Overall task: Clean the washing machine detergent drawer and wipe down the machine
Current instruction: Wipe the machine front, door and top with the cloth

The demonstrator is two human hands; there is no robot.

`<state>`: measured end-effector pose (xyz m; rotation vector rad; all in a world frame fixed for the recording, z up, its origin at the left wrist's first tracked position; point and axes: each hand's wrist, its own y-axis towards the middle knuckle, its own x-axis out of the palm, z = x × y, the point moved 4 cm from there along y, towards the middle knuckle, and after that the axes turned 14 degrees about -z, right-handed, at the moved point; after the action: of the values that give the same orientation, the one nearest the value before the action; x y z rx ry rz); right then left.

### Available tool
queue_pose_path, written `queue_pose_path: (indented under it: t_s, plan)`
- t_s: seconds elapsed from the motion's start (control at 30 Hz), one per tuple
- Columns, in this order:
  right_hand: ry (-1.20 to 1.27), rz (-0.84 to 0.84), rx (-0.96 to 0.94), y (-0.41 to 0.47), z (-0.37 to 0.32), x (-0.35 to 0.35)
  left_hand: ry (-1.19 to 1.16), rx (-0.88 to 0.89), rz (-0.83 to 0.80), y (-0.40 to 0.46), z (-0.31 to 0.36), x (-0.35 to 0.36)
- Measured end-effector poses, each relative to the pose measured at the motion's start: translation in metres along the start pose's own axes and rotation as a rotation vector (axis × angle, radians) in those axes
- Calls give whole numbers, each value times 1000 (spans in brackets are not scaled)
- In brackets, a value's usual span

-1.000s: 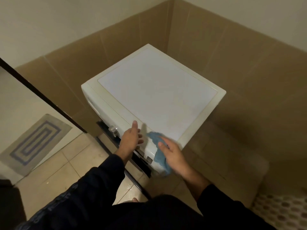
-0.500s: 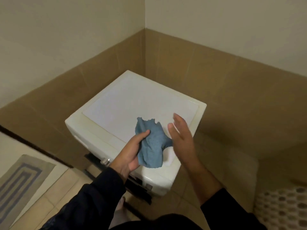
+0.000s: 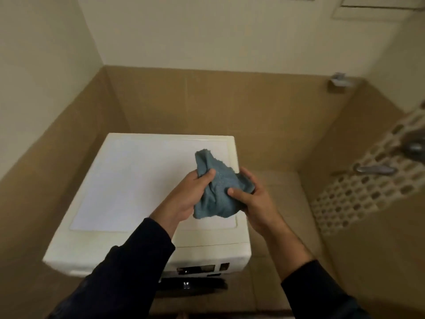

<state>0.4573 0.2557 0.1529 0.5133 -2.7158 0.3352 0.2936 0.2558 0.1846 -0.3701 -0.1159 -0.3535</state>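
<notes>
A white front-loading washing machine [image 3: 128, 180] stands in the corner, seen from above, its flat top bare. A crumpled blue cloth [image 3: 217, 187] is held in the air over the machine's right front part. My left hand [image 3: 190, 194] grips the cloth's left side with the fingers curled into it. My right hand [image 3: 250, 199] holds the cloth's right side, thumb pressed on the front. The control panel [image 3: 202, 269] shows at the machine's front edge, and the detergent drawer is hidden by my left sleeve.
Brown tiled walls [image 3: 207, 100] close in behind and on both sides of the machine. A patterned surface with a metal tap [image 3: 374, 169] lies at the right. A small metal fitting [image 3: 340, 80] is on the back wall.
My view has swung right and up, squaring on the machine. The cloth went from my right hand wiping the front edge into both hands, raised over the top.
</notes>
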Motion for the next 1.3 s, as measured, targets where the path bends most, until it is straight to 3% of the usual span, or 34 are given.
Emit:
queue_pose_path:
  t_s: [0.33,0.4,0.53,0.7,0.93,1.1,1.3]
  plan:
    - [-13,441,-280,-117,-33,-59,49,-24,-109,9,-13,94]
    - [0,511,-301,-151,-31,-72,78,-2,-208,7,-25,119]
    - [-73,547,-280,-221,-29,-91,367,59,-441,-3,-47,174]
    - [-482,700,-217,-304,-36,-102,946,315,-358,-22,-34,245]
    - [-684,995,-174,-393,-39,-99,1137,507,-677,-47,-27,313]
    - [-631,1018,37,-440,-39,-88,1141,433,-986,-64,-24,346]
    - [-101,1015,-259,-482,-18,-65,545,13,-1296,-91,-49,371]
